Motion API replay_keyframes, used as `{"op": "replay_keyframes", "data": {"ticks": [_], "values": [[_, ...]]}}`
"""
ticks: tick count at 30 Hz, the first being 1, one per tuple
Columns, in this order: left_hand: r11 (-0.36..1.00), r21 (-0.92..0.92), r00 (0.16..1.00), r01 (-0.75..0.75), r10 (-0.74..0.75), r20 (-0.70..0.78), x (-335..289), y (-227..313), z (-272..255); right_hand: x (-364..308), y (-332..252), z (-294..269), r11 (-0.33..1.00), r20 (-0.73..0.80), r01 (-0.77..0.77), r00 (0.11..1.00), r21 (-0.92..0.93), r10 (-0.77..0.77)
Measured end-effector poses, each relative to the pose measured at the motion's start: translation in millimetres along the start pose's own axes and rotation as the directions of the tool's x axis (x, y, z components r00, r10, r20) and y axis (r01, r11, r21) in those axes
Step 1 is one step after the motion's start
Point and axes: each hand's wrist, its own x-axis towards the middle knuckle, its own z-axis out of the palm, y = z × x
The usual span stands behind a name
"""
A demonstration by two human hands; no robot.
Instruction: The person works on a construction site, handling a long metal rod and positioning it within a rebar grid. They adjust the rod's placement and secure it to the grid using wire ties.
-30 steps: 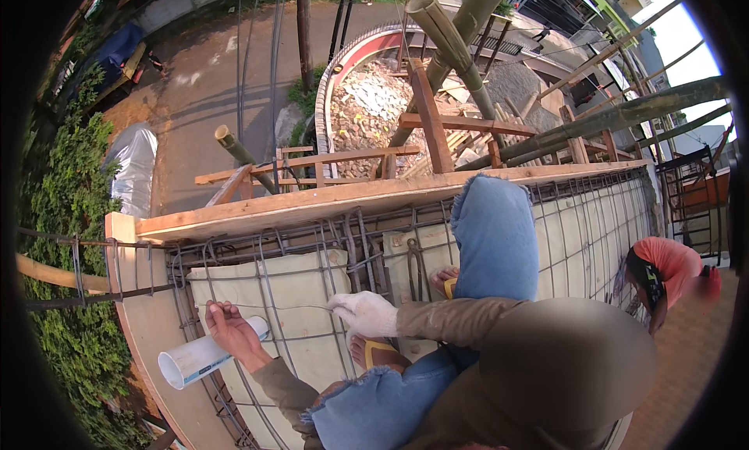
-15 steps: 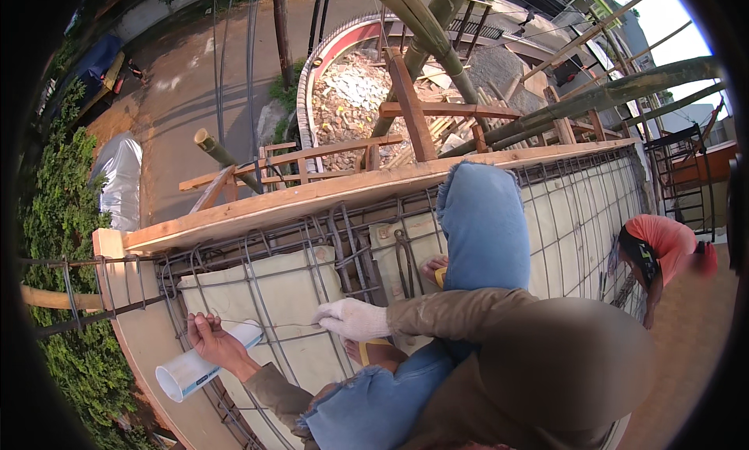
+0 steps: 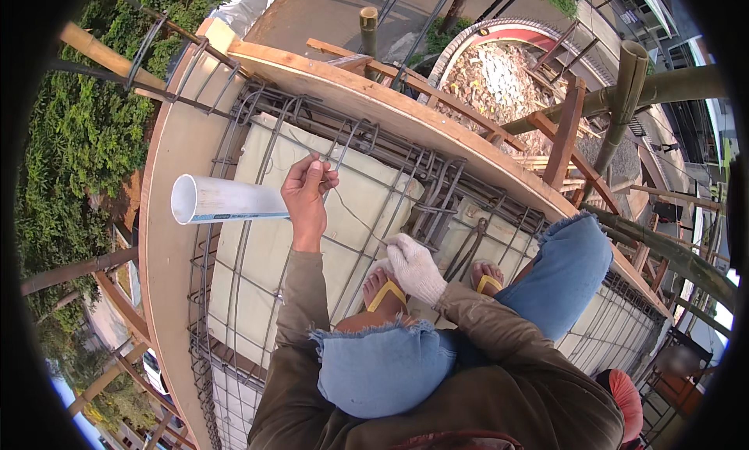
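Observation:
A thin wire (image 3: 355,214) stretches between my two hands, above a grid of steel rebar (image 3: 367,253). Bare and raised near the pipe's right end, my left hand (image 3: 310,191) pinches the wire between thumb and fingertips. My right hand (image 3: 413,269), in a white knit glove, is closed around the wire's other end near my foot. The white plastic pipe (image 3: 234,200) lies across the bars, its right end behind my left wrist. Dark long-handled pincers (image 3: 468,243) rest on the mesh between my feet, beyond the gloved hand.
Cream panels (image 3: 234,286) lie under the bars. Wooden formwork boards (image 3: 351,83) border the slab, with a drop beyond. Bamboo poles (image 3: 628,91) and timber braces stand outside. My sandalled feet (image 3: 382,292) are on the mesh. A person in red (image 3: 624,399) is at lower right.
My view has turned, so the formwork and street have shifted. My left hand has gone from beside the pipe to above the bars past its end. My gloved hand still grips the wire.

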Motion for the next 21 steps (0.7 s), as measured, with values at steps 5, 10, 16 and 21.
{"op": "replay_keyframes", "data": {"ticks": [5,10,16,21], "values": [[0.994,-0.094,0.996,0.054,-0.06,-0.068,-22.4,-7.6,8.6,-6.7,-3.2,9.5,0.977,0.178,-0.214,0.962,0.015,0.208],[0.997,0.061,0.991,-0.039,0.047,-0.124,0.3,10.1,-20.2,-2.6,-3.8,12.8,0.989,0.147,0.018,0.989,-0.144,0.003],[0.774,0.633,0.997,0.023,0.025,-0.068,21.3,-25.7,-44.6,17.3,-0.4,7.4,0.995,0.105,-0.086,0.99,-0.055,0.091],[0.378,0.924,0.997,0.061,0.015,-0.072,34.2,-67.3,-66.8,20.5,-3.5,4.1,0.991,0.118,-0.121,0.985,-0.05,0.127]]}}
